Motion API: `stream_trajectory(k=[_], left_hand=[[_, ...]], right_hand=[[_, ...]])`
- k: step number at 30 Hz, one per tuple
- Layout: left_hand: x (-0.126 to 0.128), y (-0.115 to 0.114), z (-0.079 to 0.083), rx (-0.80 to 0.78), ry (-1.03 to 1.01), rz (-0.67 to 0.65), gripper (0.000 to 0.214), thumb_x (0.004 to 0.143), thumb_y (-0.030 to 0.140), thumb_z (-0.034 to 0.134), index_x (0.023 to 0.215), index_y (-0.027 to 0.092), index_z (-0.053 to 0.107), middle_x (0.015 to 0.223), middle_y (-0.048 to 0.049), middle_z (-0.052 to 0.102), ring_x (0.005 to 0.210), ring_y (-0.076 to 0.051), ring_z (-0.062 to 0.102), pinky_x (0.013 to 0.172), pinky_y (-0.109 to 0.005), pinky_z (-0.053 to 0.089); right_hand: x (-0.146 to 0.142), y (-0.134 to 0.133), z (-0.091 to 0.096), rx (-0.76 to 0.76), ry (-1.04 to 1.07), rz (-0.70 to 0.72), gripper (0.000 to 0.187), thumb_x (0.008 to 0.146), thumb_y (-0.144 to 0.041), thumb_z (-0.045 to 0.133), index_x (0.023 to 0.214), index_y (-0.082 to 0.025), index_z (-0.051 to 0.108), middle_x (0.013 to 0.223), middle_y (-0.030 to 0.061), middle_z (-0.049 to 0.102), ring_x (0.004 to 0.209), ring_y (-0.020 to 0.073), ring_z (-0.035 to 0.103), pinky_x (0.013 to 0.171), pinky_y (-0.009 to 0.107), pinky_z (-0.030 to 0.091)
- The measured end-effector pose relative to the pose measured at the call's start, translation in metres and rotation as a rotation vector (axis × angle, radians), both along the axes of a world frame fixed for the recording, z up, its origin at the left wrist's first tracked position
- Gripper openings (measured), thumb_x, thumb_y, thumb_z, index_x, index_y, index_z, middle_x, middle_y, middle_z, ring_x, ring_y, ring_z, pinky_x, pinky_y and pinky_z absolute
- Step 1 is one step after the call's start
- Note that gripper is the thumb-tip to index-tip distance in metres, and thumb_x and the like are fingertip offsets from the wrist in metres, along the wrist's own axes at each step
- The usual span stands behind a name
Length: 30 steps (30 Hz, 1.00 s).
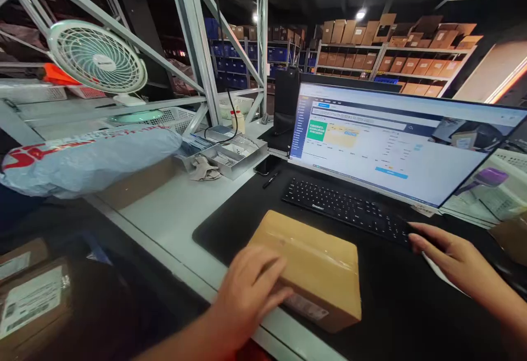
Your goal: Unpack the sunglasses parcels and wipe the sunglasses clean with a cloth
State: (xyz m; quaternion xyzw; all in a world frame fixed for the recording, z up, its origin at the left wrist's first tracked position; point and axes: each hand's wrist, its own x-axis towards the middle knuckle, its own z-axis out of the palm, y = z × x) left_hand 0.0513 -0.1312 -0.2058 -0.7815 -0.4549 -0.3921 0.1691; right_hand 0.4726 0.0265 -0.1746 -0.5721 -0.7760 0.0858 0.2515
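A taped brown cardboard box (317, 262) lies on the black desk mat (222, 223) near the front edge. My left hand (249, 289) rests flat on the box's near left corner, fingers stretched over its top. My right hand (448, 254) lies to the right on the mat, fingers extended and touching the right end of the black keyboard (346, 207). It holds nothing. A wide monitor (395, 141) with a light web page stands behind the keyboard.
A grey plastic mailer bag (86, 157) lies at the left on a carton. A small fan (96, 59), white baskets and a metal tray (234, 155) sit behind. A pen (270, 179) lies by the keyboard. Labelled cartons (31, 295) are at lower left. Shelves of boxes fill the background.
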Motion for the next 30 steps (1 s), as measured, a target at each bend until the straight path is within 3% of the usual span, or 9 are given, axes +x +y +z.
stream_trajectory(k=[4,8,11,15,23,27,30], left_hand=[[0.019,-0.010,-0.032,0.166,-0.147,0.073,0.033,0.087,0.017,0.074,0.119,0.015,0.066,0.104,-0.0085,0.071,0.108,-0.023,0.065,0.099,-0.041,0.055],[0.024,-0.008,-0.040,0.184,-0.217,0.123,0.031,0.089,0.024,0.072,0.120,0.019,0.067,0.102,-0.0060,0.073,0.106,-0.022,0.067,0.099,-0.041,0.057],[0.024,-0.010,-0.039,0.190,-0.251,0.109,0.028,0.089,0.024,0.073,0.115,0.017,0.069,0.099,-0.0061,0.074,0.103,-0.022,0.068,0.100,-0.040,0.057],[0.024,-0.015,-0.035,0.170,-0.261,0.104,0.025,0.088,0.025,0.073,0.111,0.016,0.071,0.097,-0.0062,0.074,0.101,-0.021,0.068,0.099,-0.039,0.057],[0.024,-0.014,-0.033,0.190,-0.287,0.097,0.020,0.091,0.028,0.070,0.107,0.017,0.072,0.094,-0.0042,0.075,0.096,-0.019,0.070,0.098,-0.036,0.058],[0.024,-0.013,-0.035,0.192,-0.280,0.107,0.022,0.090,0.028,0.071,0.109,0.018,0.071,0.094,-0.0043,0.075,0.096,-0.019,0.070,0.097,-0.037,0.058],[0.022,-0.014,-0.035,0.184,-0.261,0.109,0.023,0.089,0.027,0.072,0.110,0.018,0.070,0.093,-0.0045,0.074,0.096,-0.020,0.070,0.094,-0.039,0.059]], right_hand=[[-0.112,-0.023,0.051,-0.027,-0.127,0.385,0.040,0.097,-0.049,0.049,0.131,-0.034,0.064,0.124,0.0004,0.072,0.111,0.0278,0.070,0.095,0.044,0.057],[-0.199,-0.038,0.086,0.057,-0.346,0.597,0.037,0.099,-0.035,0.049,0.130,-0.030,0.066,0.116,0.0027,0.076,0.098,0.0261,0.074,0.081,0.038,0.060],[-0.235,-0.044,0.098,0.074,-0.495,0.653,0.035,0.097,-0.032,0.051,0.128,-0.031,0.068,0.101,0.0035,0.079,0.082,0.0248,0.076,0.067,0.033,0.057],[-0.249,-0.046,0.100,0.069,-0.544,0.661,0.033,0.095,-0.028,0.053,0.122,-0.030,0.072,0.090,0.0029,0.079,0.072,0.0224,0.074,0.061,0.029,0.053],[-0.236,-0.051,0.089,0.010,-0.527,0.643,0.041,0.091,-0.019,0.054,0.128,-0.030,0.068,0.090,0.0026,0.078,0.070,0.0199,0.073,0.061,0.027,0.051],[-0.245,-0.056,0.095,-0.005,-0.639,0.616,0.044,0.080,-0.015,0.061,0.120,-0.031,0.070,0.084,0.0015,0.077,0.060,0.0194,0.070,0.053,0.027,0.047],[-0.250,-0.060,0.102,-0.056,-0.702,0.581,0.040,0.071,-0.021,0.071,0.111,-0.028,0.073,0.076,0.0019,0.073,0.053,0.0213,0.067,0.052,0.030,0.047]])
